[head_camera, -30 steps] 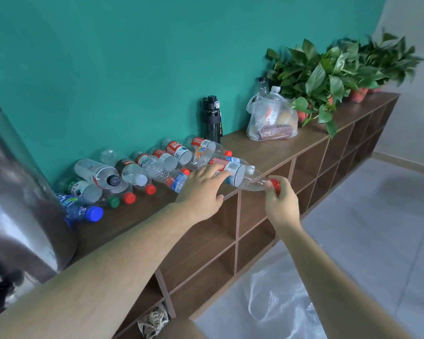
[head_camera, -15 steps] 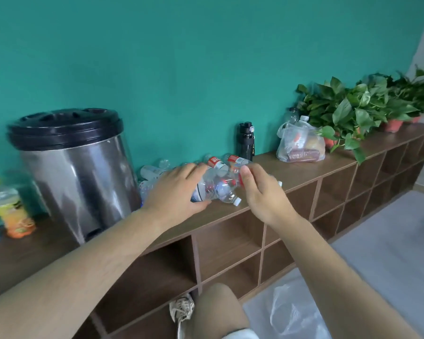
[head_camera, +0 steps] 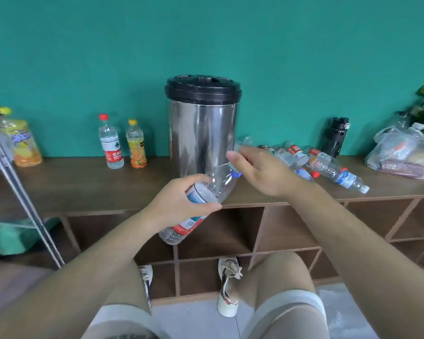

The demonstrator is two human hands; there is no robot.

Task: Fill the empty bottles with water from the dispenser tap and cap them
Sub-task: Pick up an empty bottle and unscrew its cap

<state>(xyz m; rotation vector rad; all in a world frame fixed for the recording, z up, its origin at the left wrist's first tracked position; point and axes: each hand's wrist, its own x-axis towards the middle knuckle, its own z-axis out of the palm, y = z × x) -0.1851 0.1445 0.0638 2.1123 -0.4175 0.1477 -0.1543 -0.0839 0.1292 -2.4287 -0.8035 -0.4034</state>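
Hands [head_camera: 179, 201] [head_camera: 260, 171] on tilted bottle [head_camera: 213, 183], perhaps cap [head_camera: 236, 172]

Open shelf top [head_camera: 71, 182] front-left of dispenser [head_camera: 201, 143] (toppled bottles [head_camera: 304, 160] at right)

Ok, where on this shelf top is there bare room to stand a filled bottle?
Left of the dispenser: bare wood between it and the yellow-capped juice bottle, and the front strip before the red-capped bottle. Right is crowded: lying empty bottles reach nearly to the plastic bag.
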